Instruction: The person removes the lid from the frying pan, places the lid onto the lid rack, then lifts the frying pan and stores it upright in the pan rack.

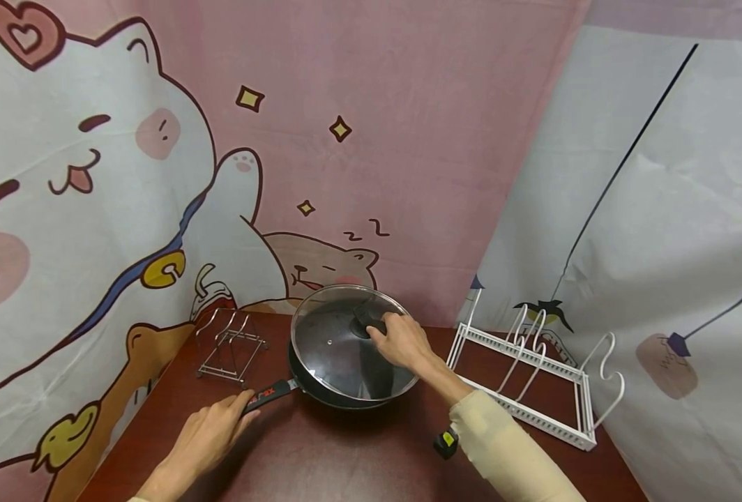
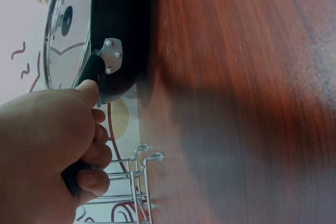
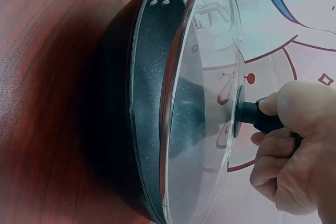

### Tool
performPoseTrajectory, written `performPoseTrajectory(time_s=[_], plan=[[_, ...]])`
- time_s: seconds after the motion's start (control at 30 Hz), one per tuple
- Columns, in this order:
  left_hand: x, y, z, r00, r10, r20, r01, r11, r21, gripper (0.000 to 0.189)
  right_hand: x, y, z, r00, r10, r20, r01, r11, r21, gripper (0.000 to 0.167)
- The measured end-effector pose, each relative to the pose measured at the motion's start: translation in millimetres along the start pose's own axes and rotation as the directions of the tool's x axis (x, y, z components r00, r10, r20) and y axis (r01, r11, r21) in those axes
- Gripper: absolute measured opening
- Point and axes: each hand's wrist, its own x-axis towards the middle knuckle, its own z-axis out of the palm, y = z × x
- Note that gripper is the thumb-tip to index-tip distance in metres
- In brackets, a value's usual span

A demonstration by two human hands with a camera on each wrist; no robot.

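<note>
A dark frying pan [image 3: 113, 103] with a speckled inside stands on the reddish-brown table. My left hand [image 1: 210, 429] grips its black handle [image 1: 270, 394], fingers curled round it in the left wrist view [image 2: 58, 140]. Over the pan is a glass lid [image 1: 339, 348] with a metal rim. My right hand [image 1: 405, 341] holds the lid's black knob [image 3: 262, 119]. In the right wrist view the lid is tilted, with a gap between its rim and the pan's rim at the handle side; at the opposite side the rims look close together.
A small wire rack [image 1: 229, 348] stands to the left of the pan. A larger white rack [image 1: 521, 376] with upright hooped dividers stands to the right. A black object with a yellow-green mark [image 1: 446, 443] shows by the right sleeve. A printed cloth [image 1: 409, 139] hangs behind the table [image 1: 339, 464].
</note>
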Motion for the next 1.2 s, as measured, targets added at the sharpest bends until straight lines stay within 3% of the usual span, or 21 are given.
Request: performPoseTrajectory(time_s=[0.6, 1.2], plan=[[0.4, 1.5, 0.4, 1.000, 0.002, -0.001, -0.002, 1.000, 0.004, 0.030, -2.3, 2.5, -0.5, 0.999, 0.033, -0.020, -0.031, 0.997, 0.064, 0.048], [0.5, 1.0, -1.1, 1.000, -0.002, -0.001, 0.002, 1.000, -0.002, 0.031, -1.8, 3.3, -3.5, 0.998, 0.033, -0.044, -0.028, 0.993, 0.115, 0.047]])
